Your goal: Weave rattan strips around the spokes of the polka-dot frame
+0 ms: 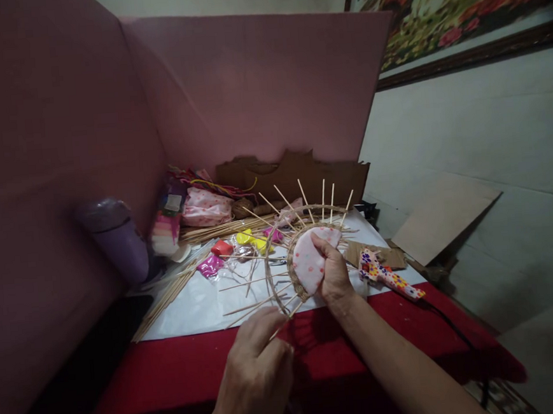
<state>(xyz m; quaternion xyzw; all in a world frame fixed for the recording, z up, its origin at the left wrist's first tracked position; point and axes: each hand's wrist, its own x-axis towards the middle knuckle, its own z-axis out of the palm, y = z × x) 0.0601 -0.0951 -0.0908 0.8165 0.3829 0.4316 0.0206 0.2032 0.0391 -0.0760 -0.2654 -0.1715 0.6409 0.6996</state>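
Observation:
My right hand [334,269] is closed on a half-made woven basket, its thumb on the pink polka-dot fabric base [308,262]. Thin wooden sticks [283,200] fan out from the base's edge, and a band of brown twine [298,285] is woven close around it. A looser strand of twine [267,262] arcs across the sticks down to my left hand [258,374]. The left fingers are pinched together at that strand, beside the end of a lower stick; their grip is partly hidden. The basket is tilted, with its fabric side toward me.
A flower-patterned glue gun [390,276] lies at right, its black cord trailing off the red-covered table [183,361]. Bundled sticks [169,301], a red packet [221,247] and yellow packets [255,238] lie on white sheeting. A purple bottle [119,245] stands left; pink panels [257,87] rise behind.

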